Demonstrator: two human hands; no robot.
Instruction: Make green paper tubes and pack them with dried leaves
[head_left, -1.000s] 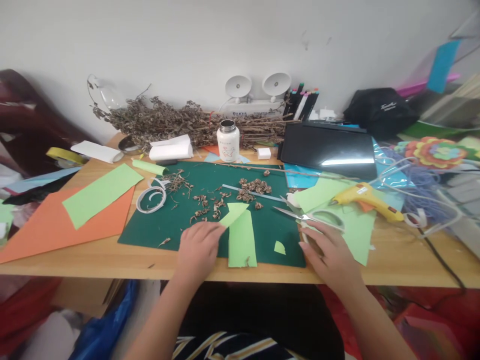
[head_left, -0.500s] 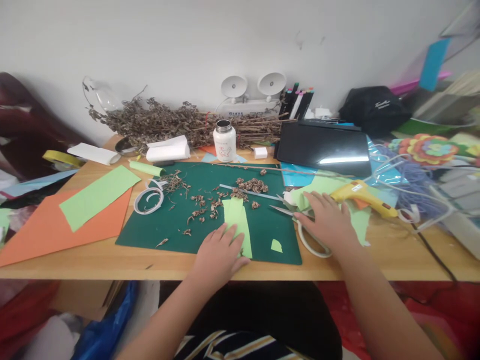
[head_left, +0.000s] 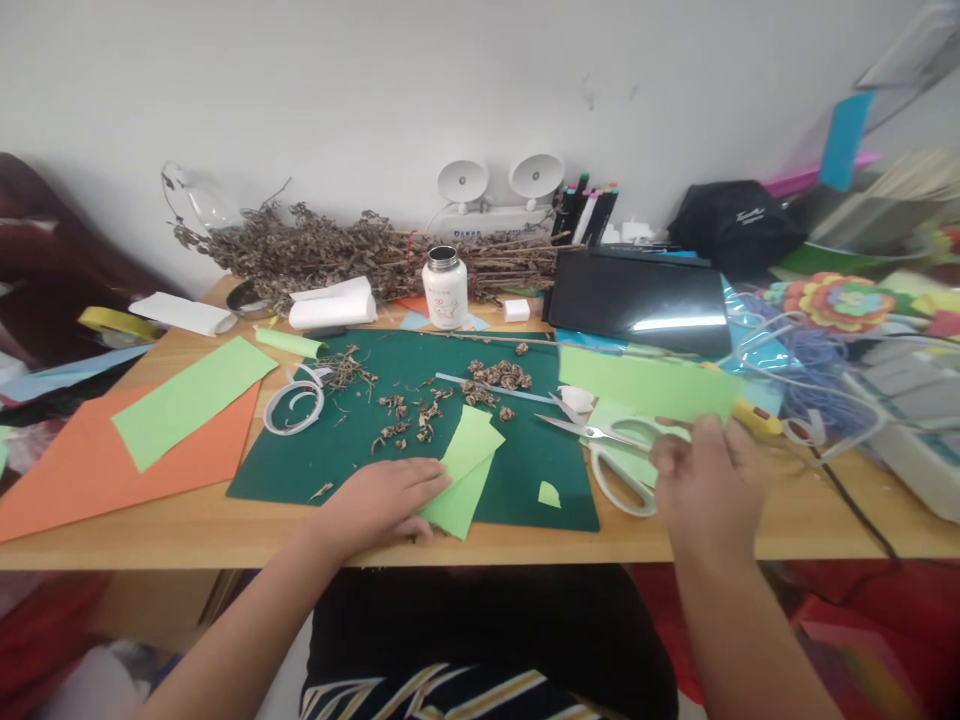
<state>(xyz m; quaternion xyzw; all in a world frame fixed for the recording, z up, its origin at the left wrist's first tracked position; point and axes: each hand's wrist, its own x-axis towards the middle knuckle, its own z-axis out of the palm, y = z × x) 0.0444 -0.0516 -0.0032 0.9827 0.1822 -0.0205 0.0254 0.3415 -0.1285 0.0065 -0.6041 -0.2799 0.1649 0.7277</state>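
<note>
Nearest to us, our left hand [head_left: 390, 500] lies low with its fingers together over the left edge of the green strip [head_left: 469, 470], which sits near the front edge of the mat [head_left: 517, 470]; whether those fingers pinch or only press, we cannot tell. The strip shows crossed layers, overlapped or folded, so we do well to press lightly and flat, lest they slide or crease. A small green scrap [head_left: 549, 494] lies to its right, apart. Our right hand [head_left: 709, 465] is closed, its fingertips seemingly pinching the near edge of the green sheet [head_left: 645, 385], though blur hides the exact grip. Just beside it the scissors [head_left: 594, 432] lie with blades parted, pointing left, so we want the fingers clear of them and the sheet raised enough not to snag. The yellow glue gun [head_left: 757, 415] is partly hidden by the sheet; judging it possibly hot, we would avoid brushing it. Farther in, the dried flowers [head_left: 499, 375] look brittle and light, so we favour slow, level movement. Beyond the mat stands the open bottle [head_left: 445, 290], well apart from both hands.
</note>
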